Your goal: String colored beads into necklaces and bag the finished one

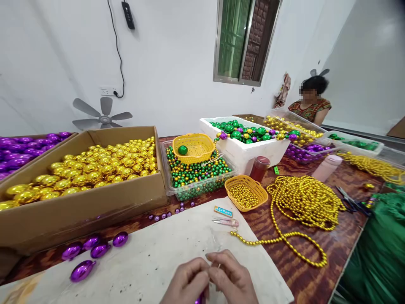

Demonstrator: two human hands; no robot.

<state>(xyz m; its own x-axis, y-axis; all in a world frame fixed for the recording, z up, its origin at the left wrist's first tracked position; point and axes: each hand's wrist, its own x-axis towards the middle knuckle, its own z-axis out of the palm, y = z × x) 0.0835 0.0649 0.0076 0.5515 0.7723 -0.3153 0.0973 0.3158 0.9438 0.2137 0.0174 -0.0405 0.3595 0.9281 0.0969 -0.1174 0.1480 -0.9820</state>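
Left of the hands, five loose purple baubles seemingly await work. The left hand and right hand are together, closed on a mostly hidden bauble, its progress unclear; to their right, gold beads lie already strung.

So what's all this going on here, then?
Someone's bare left hand and right hand are close together over a pale sheet, fingers pinched in. A bit of shiny purple shows by the left hand, mostly hidden. Five purple ornaments lie to the left, and a heap of gold bead strings to the right. Another person is at the far right.
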